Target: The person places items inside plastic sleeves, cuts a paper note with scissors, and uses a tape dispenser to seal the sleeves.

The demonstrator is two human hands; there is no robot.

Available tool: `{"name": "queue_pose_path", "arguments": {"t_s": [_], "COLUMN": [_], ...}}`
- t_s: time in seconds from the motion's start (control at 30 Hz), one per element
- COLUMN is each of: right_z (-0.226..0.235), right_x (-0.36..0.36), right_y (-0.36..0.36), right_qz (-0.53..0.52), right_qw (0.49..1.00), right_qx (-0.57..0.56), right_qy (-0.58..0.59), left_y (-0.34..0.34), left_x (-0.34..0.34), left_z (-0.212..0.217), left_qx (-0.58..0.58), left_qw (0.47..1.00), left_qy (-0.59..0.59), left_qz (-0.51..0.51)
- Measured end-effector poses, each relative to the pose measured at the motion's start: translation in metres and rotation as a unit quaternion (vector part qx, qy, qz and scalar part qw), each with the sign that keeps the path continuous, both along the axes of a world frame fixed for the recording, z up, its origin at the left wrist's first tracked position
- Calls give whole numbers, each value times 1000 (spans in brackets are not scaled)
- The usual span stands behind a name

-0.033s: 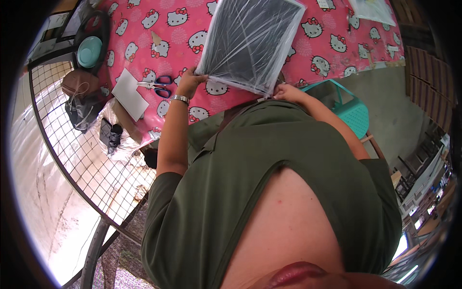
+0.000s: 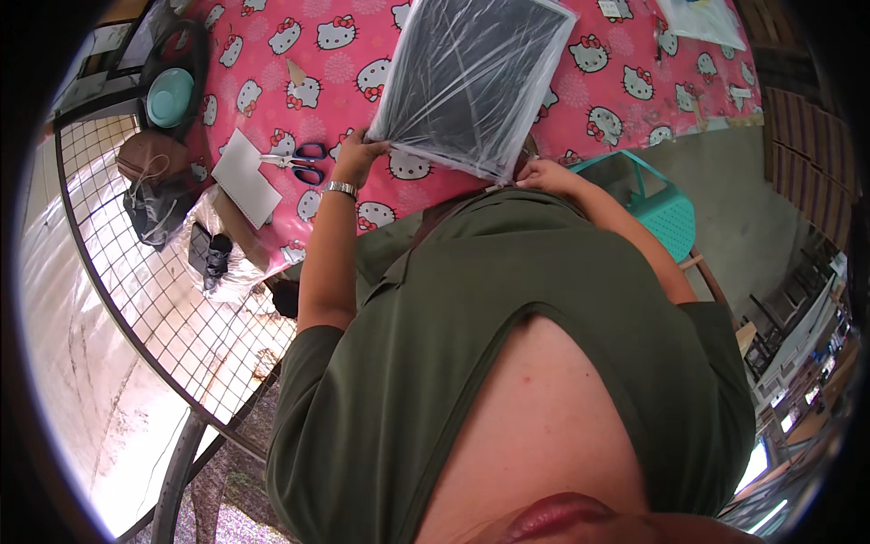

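A flat, dark rectangular panel (image 2: pixel 467 86) wrapped in see-through plastic film lies tilted on the pink table cover, its far edge cut off by the view. My left hand (image 2: pixel 357 159), with a metal watch at the wrist, grips its near left corner, fingers partly under the edge. At the near right corner my right hand (image 2: pixel 547 176) has its fingers pinched together on the edge of the film. To the left of my left hand lie scissors (image 2: pixel 308 163) with dark blue handles, their blades touching a white spiral-edged pad (image 2: pixel 246 179).
The pink table cover (image 2: pixel 263 68) has cartoon cat faces. At left stand a light-green bowl (image 2: pixel 169 97), a brown cap (image 2: pixel 150 157) and a dark bag, near a wire-mesh panel (image 2: pixel 118 172). A teal plastic stool (image 2: pixel 666 218) is at right, below the table edge. A plastic bag (image 2: pixel 702 20) lies far right.
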State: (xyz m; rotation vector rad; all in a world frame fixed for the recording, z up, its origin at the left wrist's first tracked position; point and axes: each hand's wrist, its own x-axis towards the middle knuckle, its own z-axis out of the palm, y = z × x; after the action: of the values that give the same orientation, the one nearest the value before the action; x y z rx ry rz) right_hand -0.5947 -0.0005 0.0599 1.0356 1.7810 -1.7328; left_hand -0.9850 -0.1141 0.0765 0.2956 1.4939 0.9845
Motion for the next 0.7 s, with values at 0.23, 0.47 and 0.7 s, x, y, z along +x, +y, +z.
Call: {"name": "queue_pose_path", "arguments": {"t_s": [0.23,0.47,0.7], "right_z": [41,20,28], "right_x": [12,-22,1], "right_y": [35,18,157], "right_qz": [-532,-295,-305], "right_qw": [839,944,913], "right_qx": [-116,129,266], "right_qy": [13,67,52], "left_y": [-20,62,57], "left_x": [10,71,146], "left_z": [-9,36,3], "left_qx": [-4,138,-18], "left_qw": [964,814,690], "left_qy": [98,560,655], "left_qz": [246,-69,-307]}}
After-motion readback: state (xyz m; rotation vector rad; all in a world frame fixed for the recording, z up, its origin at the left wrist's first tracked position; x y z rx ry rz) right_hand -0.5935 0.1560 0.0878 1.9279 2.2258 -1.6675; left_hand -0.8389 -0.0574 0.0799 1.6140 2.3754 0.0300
